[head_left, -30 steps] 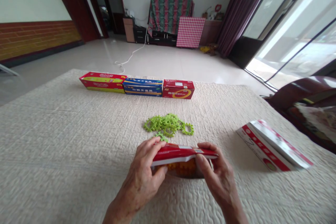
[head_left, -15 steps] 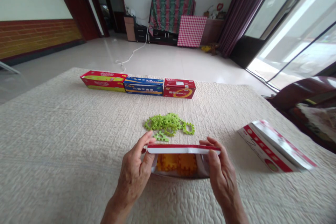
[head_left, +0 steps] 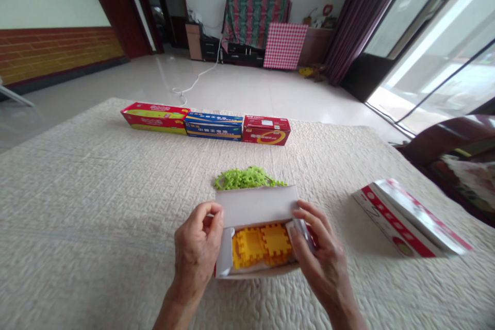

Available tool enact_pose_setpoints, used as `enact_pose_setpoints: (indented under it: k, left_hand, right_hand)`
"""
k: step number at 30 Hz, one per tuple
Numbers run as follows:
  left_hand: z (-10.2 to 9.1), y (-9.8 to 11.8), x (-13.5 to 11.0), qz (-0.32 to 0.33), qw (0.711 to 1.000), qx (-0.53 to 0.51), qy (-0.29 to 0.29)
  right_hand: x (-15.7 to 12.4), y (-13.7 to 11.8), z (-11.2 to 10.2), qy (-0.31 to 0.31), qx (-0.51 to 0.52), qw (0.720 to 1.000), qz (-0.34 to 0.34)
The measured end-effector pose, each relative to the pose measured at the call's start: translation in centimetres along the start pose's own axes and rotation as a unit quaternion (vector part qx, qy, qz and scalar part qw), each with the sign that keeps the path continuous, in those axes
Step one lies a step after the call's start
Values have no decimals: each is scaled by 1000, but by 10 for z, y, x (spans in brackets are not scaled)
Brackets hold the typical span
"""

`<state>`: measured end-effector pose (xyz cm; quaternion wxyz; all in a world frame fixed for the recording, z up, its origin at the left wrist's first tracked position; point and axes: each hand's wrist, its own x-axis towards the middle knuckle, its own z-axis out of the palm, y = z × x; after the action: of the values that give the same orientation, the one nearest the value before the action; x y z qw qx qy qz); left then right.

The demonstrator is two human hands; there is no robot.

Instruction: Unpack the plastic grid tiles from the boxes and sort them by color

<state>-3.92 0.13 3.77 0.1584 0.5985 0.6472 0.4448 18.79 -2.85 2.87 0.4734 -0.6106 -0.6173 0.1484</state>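
Note:
In front of me is an open cardboard box (head_left: 257, 274), its white-lined lid (head_left: 255, 206) raised toward the far side. Yellow toothed plastic pieces (head_left: 263, 245) lie inside it. My left hand (head_left: 198, 242) is closed, thumb and forefinger pinching the lid's left edge. At the box's right end, my right hand (head_left: 323, 252) has its thumb by the side flap and its fingers near the lid's right edge, gripping that end. Just beyond the lid lies a pile of light green plastic pieces (head_left: 247, 178), partly hidden by it.
Across the far part of the quilted cloth (head_left: 116, 206) stand a red and yellow-green box (head_left: 154, 118), a blue box (head_left: 214, 127) and a red box (head_left: 266, 130) in a row. A white and red box (head_left: 410, 219) lies to the right.
The lid has swung up and away from me, showing its white inside and more of the yellow pieces. It now covers the near part of the green pile.

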Motion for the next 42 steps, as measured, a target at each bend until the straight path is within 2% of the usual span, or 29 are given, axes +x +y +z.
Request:
enact_pose_setpoints:
  k: [4, 9, 11, 16, 18, 20, 22, 25, 27, 30, 32, 38, 42]
  left_hand:
    - [-3, 3, 0, 34, 996, 29, -76]
    - [-5, 3, -5, 18, 984, 69, -165]
    - [-6, 5, -6, 3, 980, 75, -185]
    - [-19, 13, 0, -34, 972, 43, -228]
    - [-26, 10, 5, -42, 972, 38, -229]
    - [-31, 4, 9, -33, 975, 47, -213]
    - [-34, -3, 12, -14, 978, 66, -197]
    - [-37, -8, 13, 13, 976, 102, -190]
    - [-39, -7, 12, 28, 973, 126, -194]
    - [-41, -1, 11, 31, 964, 154, -213]
    - [-40, 4, 9, 22, 962, 158, -222]
    - [-30, 16, 0, 16, 959, 176, -224]
    - [-24, 13, -6, 26, 952, 198, -233]
  right_hand:
    - [1, 2, -2, -28, -65, 997, -23]
    - [1, 2, -9, -75, -73, 994, -19]
    - [0, 4, -14, -76, -42, 996, 2]
    - [-2, 16, -26, -81, 25, 991, 108]
    - [-1, 21, -30, -46, 4, 993, 106]
    - [1, 23, -33, 5, -55, 997, 62]
    - [4, 22, -36, 40, -151, 988, 0]
    - [6, 15, -40, 27, -269, 960, -67]
    - [5, 8, -42, -16, -265, 961, -78]
    - [4, -4, -42, -80, -200, 975, -52]
    - [3, -9, -39, -97, -179, 979, -25]
    - [0, -10, -22, -59, -225, 971, 50]
    - [1, -8, -18, -67, -227, 969, 70]
